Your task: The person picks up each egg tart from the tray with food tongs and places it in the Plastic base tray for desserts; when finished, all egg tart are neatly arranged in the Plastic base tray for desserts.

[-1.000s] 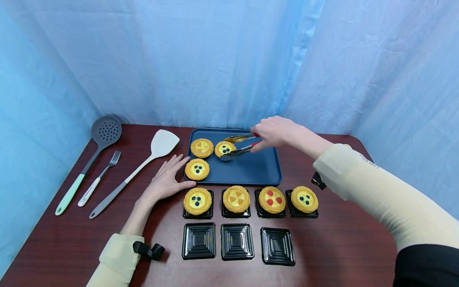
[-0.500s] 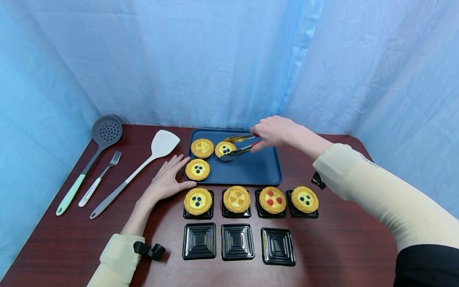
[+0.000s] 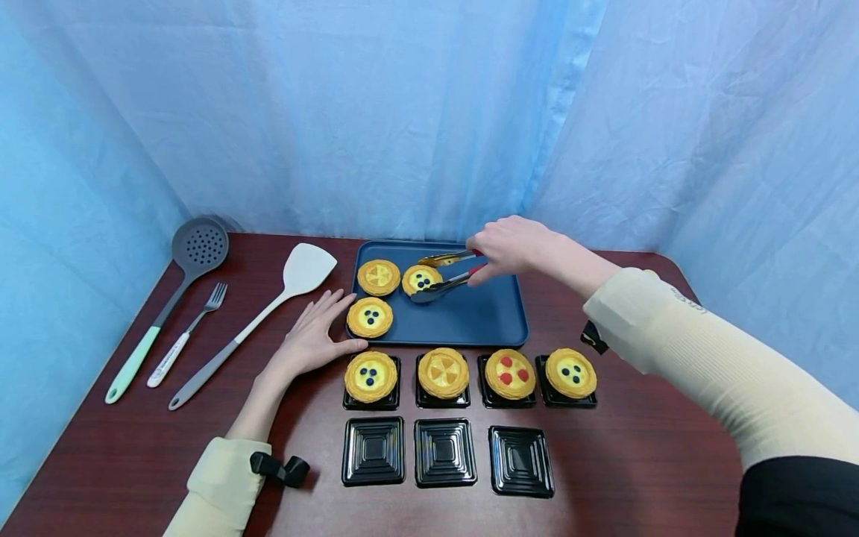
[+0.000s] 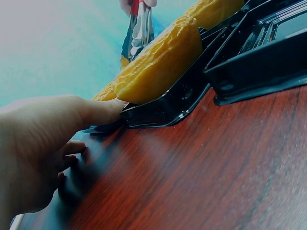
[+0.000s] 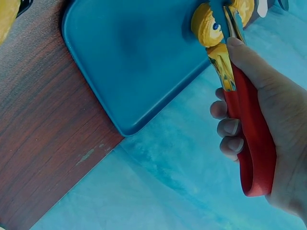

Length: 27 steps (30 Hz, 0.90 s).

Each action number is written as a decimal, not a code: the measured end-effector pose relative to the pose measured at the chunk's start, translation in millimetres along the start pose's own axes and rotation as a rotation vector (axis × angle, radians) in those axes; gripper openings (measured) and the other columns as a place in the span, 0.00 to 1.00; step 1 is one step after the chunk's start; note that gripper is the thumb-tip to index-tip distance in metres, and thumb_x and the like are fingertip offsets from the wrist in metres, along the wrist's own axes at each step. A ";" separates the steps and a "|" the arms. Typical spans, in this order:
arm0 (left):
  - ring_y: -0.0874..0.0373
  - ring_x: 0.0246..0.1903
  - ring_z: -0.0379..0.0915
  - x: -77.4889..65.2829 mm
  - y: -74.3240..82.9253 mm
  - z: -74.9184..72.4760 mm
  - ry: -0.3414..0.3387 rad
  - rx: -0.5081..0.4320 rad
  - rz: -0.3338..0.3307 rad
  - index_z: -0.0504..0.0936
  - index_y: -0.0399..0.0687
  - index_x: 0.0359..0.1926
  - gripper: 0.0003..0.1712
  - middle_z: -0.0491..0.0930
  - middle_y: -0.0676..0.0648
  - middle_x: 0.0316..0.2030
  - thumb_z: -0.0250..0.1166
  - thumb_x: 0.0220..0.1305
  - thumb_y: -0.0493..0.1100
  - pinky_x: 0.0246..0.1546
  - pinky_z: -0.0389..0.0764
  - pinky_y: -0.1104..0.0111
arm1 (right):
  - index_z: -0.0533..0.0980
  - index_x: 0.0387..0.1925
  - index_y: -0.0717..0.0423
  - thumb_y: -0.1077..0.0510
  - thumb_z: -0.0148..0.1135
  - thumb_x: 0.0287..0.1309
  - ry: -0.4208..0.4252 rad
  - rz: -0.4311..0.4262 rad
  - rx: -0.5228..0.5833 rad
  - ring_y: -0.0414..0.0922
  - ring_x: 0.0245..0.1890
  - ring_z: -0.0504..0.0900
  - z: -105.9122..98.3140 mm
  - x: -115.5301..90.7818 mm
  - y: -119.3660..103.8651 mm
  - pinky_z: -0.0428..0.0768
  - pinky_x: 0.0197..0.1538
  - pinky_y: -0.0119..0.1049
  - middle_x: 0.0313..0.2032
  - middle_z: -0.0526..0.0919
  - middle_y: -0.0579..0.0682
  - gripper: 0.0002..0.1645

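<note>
My right hand [image 3: 511,247] grips the red handles of metal tongs [image 5: 254,129] over the dark blue tray [image 3: 463,321]. The tongs' two arms stand on either side of a blueberry tart [image 3: 421,278], which lies on the tray. Whether both arms touch it is hard to tell. Left of it sits an orange-topped tart [image 3: 379,277], with another blueberry tart [image 3: 370,318] in front. My left hand [image 3: 315,335] lies at the tray's front left corner, fingers extended and spread. In the left wrist view its thumb reaches the black container [image 4: 163,108] under a tart.
Before the tray stand several black containers with tarts, one a strawberry tart [image 3: 509,374]. Nearer me, three bare containers include a middle one [image 3: 444,452]. At left lie a skimmer [image 3: 199,246], a fork [image 3: 194,328] and a white spatula [image 3: 305,270]. Blue curtains [image 3: 429,119] enclose the table.
My right hand and the tongs have shifted a touch to the left. The left hand and the tarts stay in place.
</note>
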<state>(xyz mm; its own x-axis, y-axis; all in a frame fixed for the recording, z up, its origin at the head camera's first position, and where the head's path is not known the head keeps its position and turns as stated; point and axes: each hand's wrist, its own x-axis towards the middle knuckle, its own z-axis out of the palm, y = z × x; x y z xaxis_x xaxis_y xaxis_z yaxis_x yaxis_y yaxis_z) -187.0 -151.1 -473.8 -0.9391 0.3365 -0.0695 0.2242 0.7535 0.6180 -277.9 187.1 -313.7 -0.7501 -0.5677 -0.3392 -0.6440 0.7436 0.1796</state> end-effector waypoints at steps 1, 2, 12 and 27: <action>0.38 0.83 0.36 0.1 -0.3 -0.2 -0.001 -0.002 0.001 0.56 0.51 0.82 0.54 0.50 0.38 0.82 0.73 0.62 0.60 0.83 0.39 0.43 | 0.83 0.51 0.51 0.28 0.69 0.57 0.001 0.000 0.002 0.44 0.27 0.82 -0.2 0.0 -0.1 0.84 0.33 0.39 0.38 0.88 0.50 0.35; 0.38 0.83 0.36 0.1 -0.4 -0.5 0.000 -0.001 0.002 0.56 0.51 0.82 0.54 0.50 0.38 0.82 0.73 0.62 0.60 0.83 0.38 0.42 | 0.83 0.51 0.51 0.28 0.69 0.57 0.001 0.000 0.002 0.44 0.28 0.82 -0.3 0.0 -0.2 0.84 0.33 0.39 0.38 0.88 0.50 0.35; 0.38 0.83 0.36 0.0 -1.6 -1.6 -0.006 -0.018 0.013 0.56 0.51 0.82 0.54 0.49 0.38 0.82 0.73 0.62 0.60 0.83 0.38 0.42 | 0.83 0.53 0.51 0.28 0.69 0.57 0.000 0.009 0.000 0.44 0.27 0.82 -0.3 -0.2 -0.8 0.84 0.33 0.39 0.38 0.89 0.51 0.36; 0.38 0.83 0.36 0.3 -0.7 -1.8 -0.001 -0.012 0.009 0.57 0.50 0.81 0.54 0.49 0.37 0.82 0.73 0.62 0.60 0.83 0.38 0.42 | 0.83 0.54 0.51 0.28 0.68 0.57 0.000 0.005 0.001 0.43 0.26 0.82 -0.1 0.3 -0.4 0.84 0.32 0.39 0.40 0.89 0.51 0.37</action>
<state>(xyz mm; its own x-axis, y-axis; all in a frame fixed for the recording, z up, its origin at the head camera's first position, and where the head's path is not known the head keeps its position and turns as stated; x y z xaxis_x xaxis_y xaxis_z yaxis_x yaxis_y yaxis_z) -188.0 -152.6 -472.8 -0.9366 0.3444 -0.0647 0.2299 0.7432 0.6283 -277.9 186.6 -313.9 -0.7535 -0.5637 -0.3384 -0.6399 0.7470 0.1804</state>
